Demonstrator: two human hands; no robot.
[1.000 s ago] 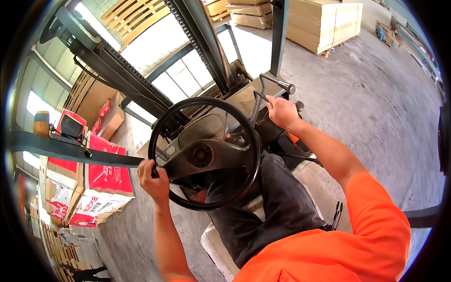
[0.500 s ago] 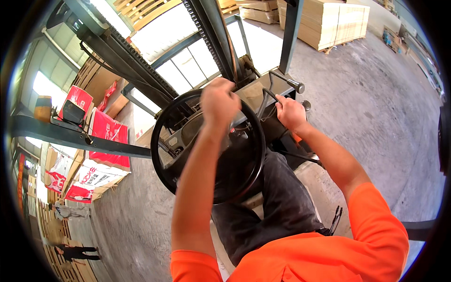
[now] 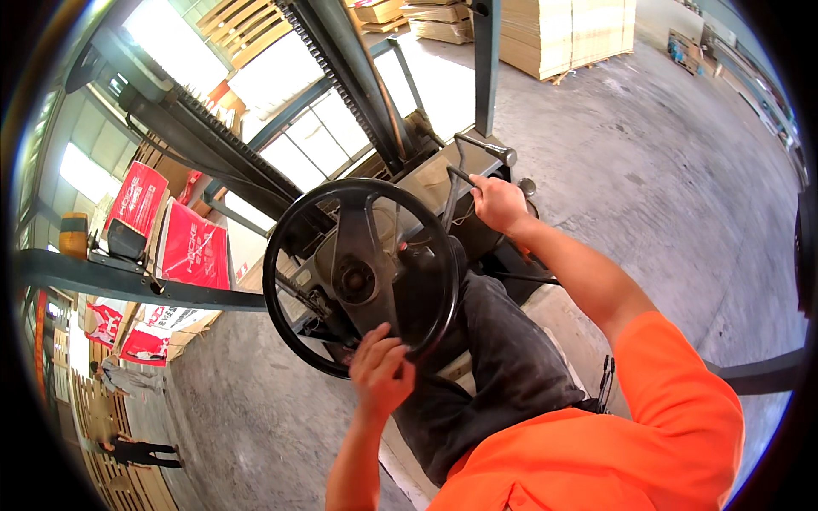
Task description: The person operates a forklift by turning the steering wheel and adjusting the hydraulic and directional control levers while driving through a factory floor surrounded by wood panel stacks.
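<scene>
A black steering wheel (image 3: 355,192) of a forklift stands in front of me, its hub and spokes uncovered. My left hand (image 3: 381,375) is over the wheel's lower rim, fingers apart and partly bent, not wrapped round it; whether the palm touches the rim is hidden. My right hand (image 3: 501,204) is closed round the end of a black control lever (image 3: 461,175) to the right of the wheel. Beside it rises another lever with a grey knob (image 3: 509,157).
Ahead stand the dark lift mast (image 3: 354,77) and a frame post (image 3: 486,68). A stack of wooden boards (image 3: 562,38) sits at the far right on the concrete floor (image 3: 648,187). Red-wrapped stacks (image 3: 194,245) are at left. Two people, one in dark clothes (image 3: 141,453), stand farther back left.
My left hand has moved from the wheel's top down to its lower rim, its fingers now apart. My right hand stays on the lever. The surroundings have shifted slightly left in view.
</scene>
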